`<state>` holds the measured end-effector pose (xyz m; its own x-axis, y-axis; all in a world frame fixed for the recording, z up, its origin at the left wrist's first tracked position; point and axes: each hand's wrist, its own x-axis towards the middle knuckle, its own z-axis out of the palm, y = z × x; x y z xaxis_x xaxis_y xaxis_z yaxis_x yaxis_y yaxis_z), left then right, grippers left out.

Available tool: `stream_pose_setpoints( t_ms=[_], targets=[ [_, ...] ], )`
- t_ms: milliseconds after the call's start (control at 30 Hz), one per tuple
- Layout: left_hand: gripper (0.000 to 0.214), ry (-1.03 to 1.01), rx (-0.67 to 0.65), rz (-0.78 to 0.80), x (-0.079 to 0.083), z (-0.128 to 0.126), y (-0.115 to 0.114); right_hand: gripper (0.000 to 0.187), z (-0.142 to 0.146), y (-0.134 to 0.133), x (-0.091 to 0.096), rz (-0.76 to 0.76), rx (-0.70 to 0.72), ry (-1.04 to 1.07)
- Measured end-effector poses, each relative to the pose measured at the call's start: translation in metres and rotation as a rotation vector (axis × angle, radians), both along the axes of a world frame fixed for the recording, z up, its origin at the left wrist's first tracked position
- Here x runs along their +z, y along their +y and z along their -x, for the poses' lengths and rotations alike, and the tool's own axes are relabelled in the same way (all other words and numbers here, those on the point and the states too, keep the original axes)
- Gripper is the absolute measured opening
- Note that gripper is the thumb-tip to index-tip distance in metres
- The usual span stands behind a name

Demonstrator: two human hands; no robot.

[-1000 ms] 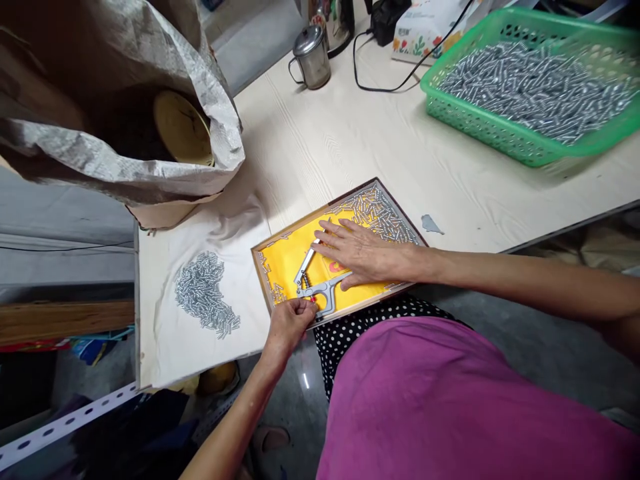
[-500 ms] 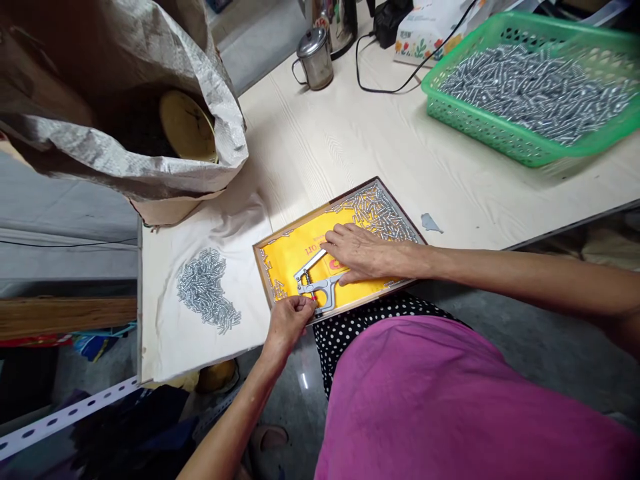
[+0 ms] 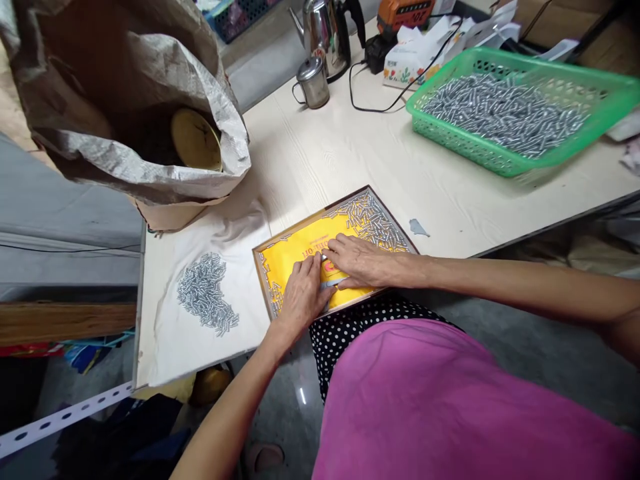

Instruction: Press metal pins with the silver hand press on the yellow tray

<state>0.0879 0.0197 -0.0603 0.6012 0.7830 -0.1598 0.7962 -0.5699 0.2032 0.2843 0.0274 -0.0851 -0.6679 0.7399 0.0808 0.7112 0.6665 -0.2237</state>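
Observation:
A shallow wooden tray [image 3: 263, 255] with a yellow lining rests at the table's near edge, over my lap. Several small silver pins [image 3: 371, 217] fill its far corner. My left hand [image 3: 301, 291] lies on the yellow lining with its fingers stretched over a grey metal hand tool [image 3: 331, 283], which is mostly hidden. My right hand [image 3: 358, 261] lies flat beside it, fingers extended, fingertips meeting the left hand's. Only a short piece of the tool shows between the two hands.
A pile of silver pins [image 3: 206, 295] lies on a white cloth [image 3: 170, 347] left of the tray. A green basket [image 3: 505, 160] full of pins stands far right. An open sack [image 3: 135, 113] looms at left. A metal cup [image 3: 313, 83], a kettle [image 3: 325, 27] and a tissue box [image 3: 407, 60] stand at the back.
My left hand left the tool's handle at the tray's near edge and moved up onto the lining, covering the tool. The right hand stayed in place. The view shifted slightly.

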Motion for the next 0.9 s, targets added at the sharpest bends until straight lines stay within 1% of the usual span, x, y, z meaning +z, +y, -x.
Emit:
stream_pose_setpoints(
  t_ms=[67,100,133,233,300,433,533,600,667,700,767,800,833,900],
  targets=[
    [0.07,0.067,-0.035,0.017,0.002,-0.002,0.007,0.062,-0.002,-0.006,0.0,-0.012,-0.048,-0.016],
    [0.071,0.104,-0.046,0.016,0.003,-0.003,0.008,0.063,-0.003,-0.009,0.0,-0.014,-0.087,-0.026],
    [0.07,0.139,-0.054,0.014,0.004,-0.004,0.008,0.059,-0.002,-0.013,-0.001,-0.012,-0.123,-0.033],
    [0.059,0.195,-0.065,-0.001,0.007,-0.008,0.003,0.034,0.001,-0.022,-0.001,0.001,-0.169,-0.035],
    [0.049,0.193,-0.064,-0.017,0.008,-0.01,-0.001,0.024,0.002,-0.026,-0.002,-0.006,-0.162,-0.026],
    [0.029,0.193,-0.032,-0.007,0.01,-0.012,-0.006,0.013,0.004,-0.028,-0.006,0.007,-0.095,0.003],
    [0.017,0.203,-0.014,0.029,0.013,-0.012,-0.005,0.014,0.005,-0.026,-0.009,0.054,-0.058,0.053],
    [0.017,0.19,-0.013,0.038,0.014,-0.011,-0.003,0.013,0.005,-0.025,-0.008,0.062,-0.056,0.055],
    [0.026,0.157,0.003,0.017,0.013,-0.007,-0.001,0.014,0.003,-0.022,-0.005,0.043,-0.069,0.028],
    [0.034,0.135,0.017,-0.001,0.011,-0.005,-0.001,0.02,0.001,-0.021,-0.004,0.028,-0.072,0.022],
    [0.046,0.077,0.034,-0.042,0.007,0.0,-0.002,0.04,-0.003,-0.016,-0.003,-0.007,-0.083,0.043],
    [0.045,0.043,0.027,-0.061,0.005,0.003,-0.005,0.048,-0.006,-0.013,-0.003,-0.021,-0.09,0.064],
    [0.04,0.009,0.004,-0.078,0.002,0.004,-0.008,0.05,-0.007,-0.009,-0.004,-0.032,-0.1,0.079],
    [0.024,-0.05,-0.063,-0.105,-0.002,0.006,-0.017,0.037,-0.008,0.001,-0.007,-0.05,-0.119,0.062]
  ],
)
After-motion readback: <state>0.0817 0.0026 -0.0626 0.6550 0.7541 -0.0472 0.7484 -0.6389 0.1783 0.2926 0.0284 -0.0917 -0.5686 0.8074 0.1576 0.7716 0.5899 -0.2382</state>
